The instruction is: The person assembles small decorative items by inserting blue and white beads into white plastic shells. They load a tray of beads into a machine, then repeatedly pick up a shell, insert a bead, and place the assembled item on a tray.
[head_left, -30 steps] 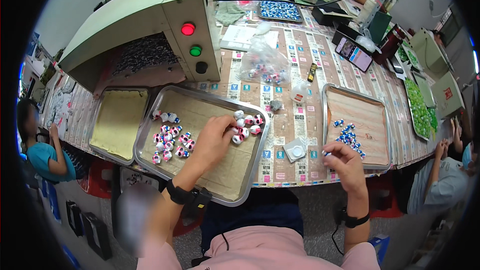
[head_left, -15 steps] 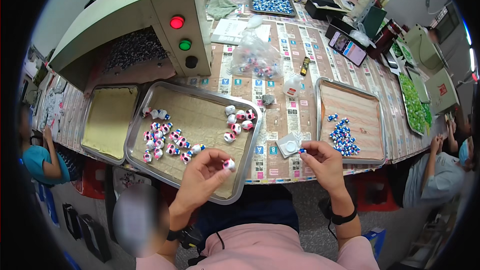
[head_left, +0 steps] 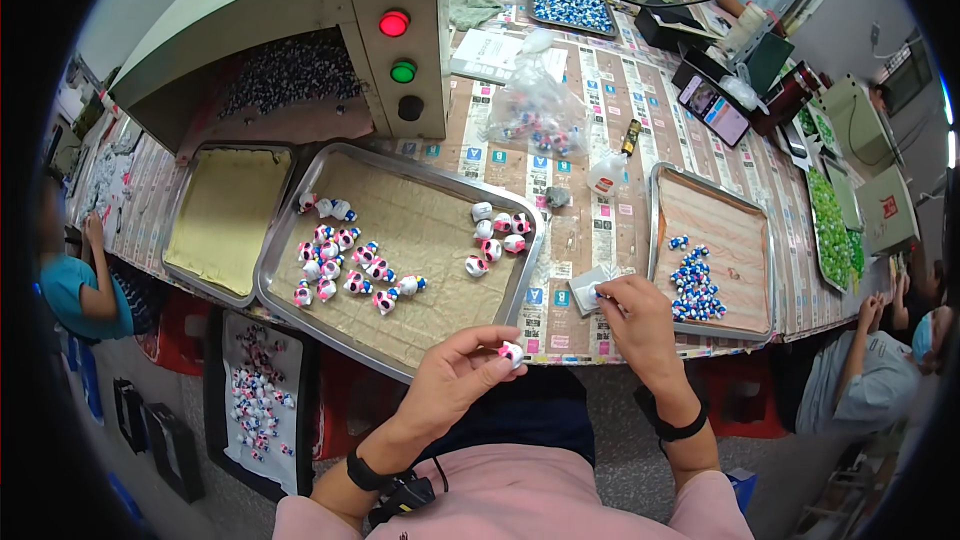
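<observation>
My left hand pinches a small white-and-pink figurine head just off the near edge of the middle metal tray. My right hand points down with thumb and fingers pressed together over a small white square dish on the table. A bit of blue shows at its fingertips, from a small blue-and-white piece mostly hidden by the fingers. Several white-and-pink heads lie at the tray's right end. At its left lie several figurines with blue parts. The right tray holds a pile of small blue-and-white pieces.
A pale machine with red and green lights stands back left. Behind the dish are a small clear bottle, a grey lump and a plastic bag of figurines. A propped phone stands back right. Other people sit around.
My right hand has brought the small piece down and left onto the white dish. My left hand has moved right and nearer to me, out of the tray, still pinching the head. The view has shifted.
</observation>
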